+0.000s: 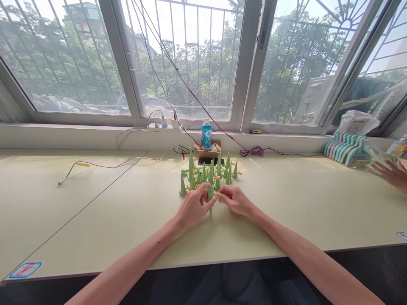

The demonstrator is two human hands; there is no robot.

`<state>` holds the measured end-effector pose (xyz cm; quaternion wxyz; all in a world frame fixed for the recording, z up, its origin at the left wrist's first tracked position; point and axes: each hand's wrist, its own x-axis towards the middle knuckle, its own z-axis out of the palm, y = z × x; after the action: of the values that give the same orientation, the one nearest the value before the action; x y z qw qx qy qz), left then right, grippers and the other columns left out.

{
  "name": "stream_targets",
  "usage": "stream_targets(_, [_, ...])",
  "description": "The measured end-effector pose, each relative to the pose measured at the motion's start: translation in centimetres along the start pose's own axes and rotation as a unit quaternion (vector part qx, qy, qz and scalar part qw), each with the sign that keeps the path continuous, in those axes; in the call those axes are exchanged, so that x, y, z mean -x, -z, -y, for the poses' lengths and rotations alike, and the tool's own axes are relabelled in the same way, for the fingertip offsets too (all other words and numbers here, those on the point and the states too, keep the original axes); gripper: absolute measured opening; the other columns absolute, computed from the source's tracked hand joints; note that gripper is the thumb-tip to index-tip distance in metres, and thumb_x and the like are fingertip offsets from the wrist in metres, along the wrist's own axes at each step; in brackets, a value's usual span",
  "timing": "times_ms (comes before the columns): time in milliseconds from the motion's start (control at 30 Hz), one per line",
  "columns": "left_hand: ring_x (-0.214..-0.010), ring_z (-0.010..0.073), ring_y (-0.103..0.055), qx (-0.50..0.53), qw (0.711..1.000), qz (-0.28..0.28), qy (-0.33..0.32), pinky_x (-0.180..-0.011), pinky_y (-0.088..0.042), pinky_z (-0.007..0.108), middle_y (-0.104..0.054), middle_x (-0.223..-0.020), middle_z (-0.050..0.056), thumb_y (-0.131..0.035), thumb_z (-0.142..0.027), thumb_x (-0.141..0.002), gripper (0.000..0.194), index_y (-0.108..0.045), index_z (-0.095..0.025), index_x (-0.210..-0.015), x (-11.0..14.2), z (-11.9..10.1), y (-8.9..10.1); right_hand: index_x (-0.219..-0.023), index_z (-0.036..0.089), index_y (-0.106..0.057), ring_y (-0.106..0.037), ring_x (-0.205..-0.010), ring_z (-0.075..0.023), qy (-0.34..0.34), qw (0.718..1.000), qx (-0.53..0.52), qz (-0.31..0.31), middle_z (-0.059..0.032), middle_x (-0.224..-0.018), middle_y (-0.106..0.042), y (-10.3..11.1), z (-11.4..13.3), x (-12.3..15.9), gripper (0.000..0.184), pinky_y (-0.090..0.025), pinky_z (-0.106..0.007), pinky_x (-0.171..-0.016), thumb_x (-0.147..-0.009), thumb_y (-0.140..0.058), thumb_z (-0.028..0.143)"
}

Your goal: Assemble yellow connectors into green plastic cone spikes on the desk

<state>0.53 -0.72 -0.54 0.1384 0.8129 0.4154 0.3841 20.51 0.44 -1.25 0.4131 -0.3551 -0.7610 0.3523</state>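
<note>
Near the middle of the table, my left hand point(193, 204) is closed around a green plastic watering spike point(210, 192), its pointed end toward the tabletop. From the other side, my right hand point(235, 200) pinches a small yellowish valve point(216, 194) at the side of that spike; whether the valve is seated in it I cannot tell. Just beyond my fingers stands a cluster of similar green spikes point(191, 163), mostly points up, several with yellowish valves sticking out sideways. My hands hide part of the cluster's near side.
Behind the cluster are a dark phone point(205, 161), a cardboard box point(210, 154) and a blue bottle point(206, 134). A white cable point(104, 166) lies left. Coiled wires point(252, 151) and pastel hangers point(346, 149) are right, near another person's hand point(389, 173).
</note>
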Motion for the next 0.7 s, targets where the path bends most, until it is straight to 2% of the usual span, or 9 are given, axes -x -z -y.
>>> stream_targets(300, [-0.047,0.0079,-0.040,0.001,1.000,0.006,0.010,-0.051,-0.038,0.021,-0.057,-0.064,-0.006,-0.060,-0.037,-0.088,0.034,-0.053,-0.020,-0.116,0.01,-0.18,0.04,-0.073,0.017,-0.054,-0.034,-0.055,-0.0101,0.012,1.000,0.014,-0.001,0.0036,-0.060,-0.043,0.06,0.03,0.10,0.032,-0.027,-0.024,-0.051,-0.093,-0.051,0.042])
stream_targets(700, [-0.046,0.0081,-0.043,0.006,1.000,0.001,0.002,-0.050,-0.039,0.021,-0.057,-0.062,-0.007,-0.061,-0.034,-0.086,0.031,-0.054,-0.020,-0.113,-0.01,-0.36,0.07,-0.065,0.018,-0.047,-0.030,-0.051,-0.0094,0.001,1.000,0.022,0.000,0.0049,-0.054,-0.037,-0.04,0.11,0.05,0.037,-0.026,-0.024,-0.050,-0.094,-0.047,0.042])
